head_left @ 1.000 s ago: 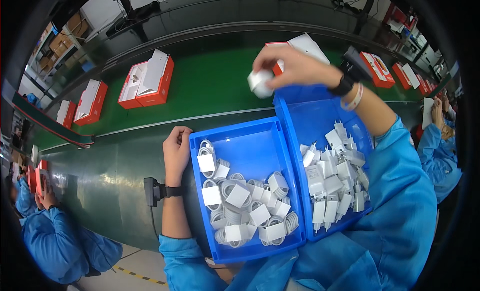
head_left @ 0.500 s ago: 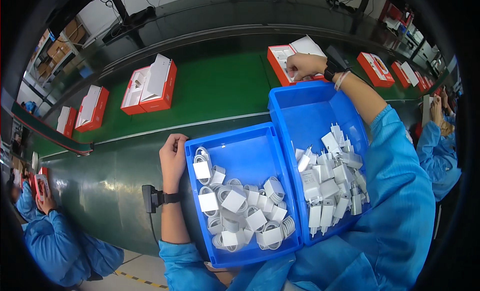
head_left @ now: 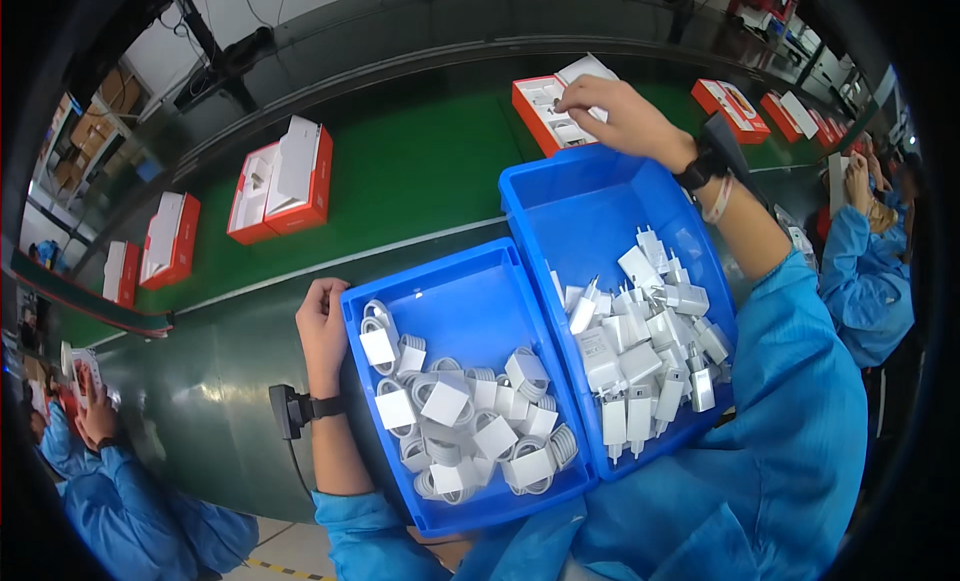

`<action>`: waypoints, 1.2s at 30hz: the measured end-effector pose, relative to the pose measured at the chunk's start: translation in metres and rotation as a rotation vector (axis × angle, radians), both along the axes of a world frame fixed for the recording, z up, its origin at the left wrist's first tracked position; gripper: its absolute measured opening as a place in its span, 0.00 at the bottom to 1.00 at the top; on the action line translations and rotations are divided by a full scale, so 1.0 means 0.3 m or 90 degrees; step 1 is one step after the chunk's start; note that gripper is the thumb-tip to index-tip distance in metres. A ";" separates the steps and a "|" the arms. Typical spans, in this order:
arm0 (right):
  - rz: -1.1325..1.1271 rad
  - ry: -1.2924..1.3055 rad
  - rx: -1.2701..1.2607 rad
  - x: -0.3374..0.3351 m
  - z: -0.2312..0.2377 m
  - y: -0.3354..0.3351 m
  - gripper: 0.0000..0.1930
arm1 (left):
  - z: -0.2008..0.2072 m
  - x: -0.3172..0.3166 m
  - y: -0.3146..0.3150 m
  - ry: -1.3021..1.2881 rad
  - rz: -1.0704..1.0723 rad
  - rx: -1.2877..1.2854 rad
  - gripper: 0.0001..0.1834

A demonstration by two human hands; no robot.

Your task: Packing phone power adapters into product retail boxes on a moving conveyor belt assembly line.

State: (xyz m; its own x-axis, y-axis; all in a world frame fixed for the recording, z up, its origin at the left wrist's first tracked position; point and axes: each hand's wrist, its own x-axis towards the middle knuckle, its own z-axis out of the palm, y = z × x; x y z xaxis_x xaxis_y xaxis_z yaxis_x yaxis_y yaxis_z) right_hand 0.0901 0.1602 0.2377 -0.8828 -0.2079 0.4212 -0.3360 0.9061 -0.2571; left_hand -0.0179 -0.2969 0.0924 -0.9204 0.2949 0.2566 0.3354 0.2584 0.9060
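My right hand (head_left: 625, 118) hovers over an open red-and-white box (head_left: 532, 109) on the green belt, its fingers apart and nothing visible between them. A white item lies in the box under the fingers, its kind partly hidden. Curled closed, my left hand (head_left: 322, 331) rests beside the upper left corner of a blue bin (head_left: 450, 271). Coiled white cables (head_left: 445, 399) with paper wraps fill that bin's lower part. Beside it, a second blue bin (head_left: 590, 196) holds a heap of white plug adapters (head_left: 640, 361). Both wrists wear dark bands with small black devices.
More red-and-white boxes stand on the green belt (head_left: 400, 196), including an open one (head_left: 283, 186) at left and a closed one (head_left: 730, 111) at right. A black-edged rail (head_left: 90, 299) crosses at left. Co-workers in blue sleeves (head_left: 865, 276) work on both sides.
My right hand has risen from inside the box, its fingers spreading. The view has shifted a little, so bins and boxes sit further left. My left hand keeps its place by the bin.
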 end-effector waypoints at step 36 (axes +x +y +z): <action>-0.240 -0.165 -0.131 -0.007 -0.158 0.074 0.14 | 0.035 0.048 0.001 0.003 -0.025 -0.046 0.02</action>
